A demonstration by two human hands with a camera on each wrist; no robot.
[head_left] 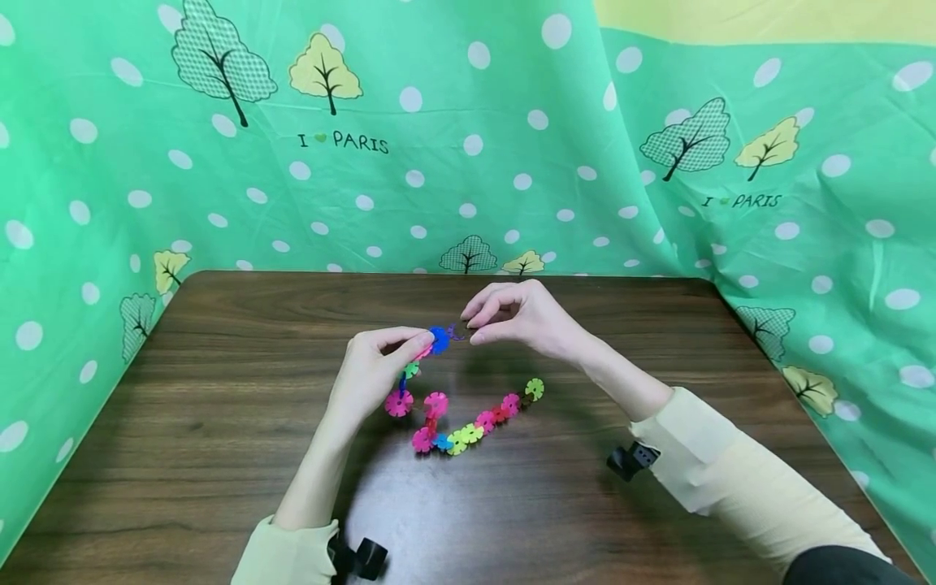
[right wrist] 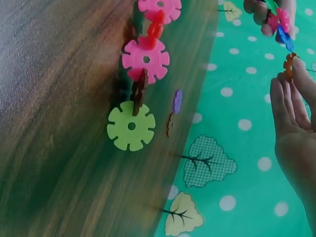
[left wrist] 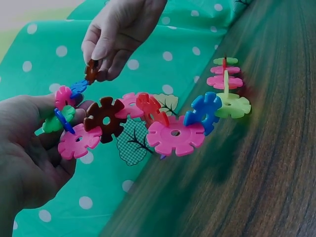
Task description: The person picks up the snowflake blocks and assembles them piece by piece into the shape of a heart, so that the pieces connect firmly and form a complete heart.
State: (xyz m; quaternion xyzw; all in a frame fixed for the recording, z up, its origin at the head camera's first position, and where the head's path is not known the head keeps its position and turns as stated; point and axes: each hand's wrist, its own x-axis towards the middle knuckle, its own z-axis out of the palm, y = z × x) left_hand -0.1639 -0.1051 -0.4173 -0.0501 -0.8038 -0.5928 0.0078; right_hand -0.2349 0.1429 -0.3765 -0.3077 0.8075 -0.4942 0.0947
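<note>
A chain of colourful plastic snowflake discs, including a pink disc (left wrist: 175, 136), runs from my left hand (head_left: 366, 366) down over the table. That hand grips the chain near its upper end, where a blue disc (head_left: 439, 340) sticks out past the thumb. Between thumb and fingertips, my right hand (head_left: 537, 321) pinches a brown disc (left wrist: 91, 71). Its edge meets the blue disc in the left wrist view; whether their slots interlock I cannot tell. At the chain's other end is a lime green disc (right wrist: 131, 126).
Beyond the chain, a loose purple disc (right wrist: 177, 101) and another brown disc (right wrist: 171, 124) lie on the dark wooden table (head_left: 183, 455). A green dotted cloth (head_left: 439, 179) hangs behind and along the table's sides.
</note>
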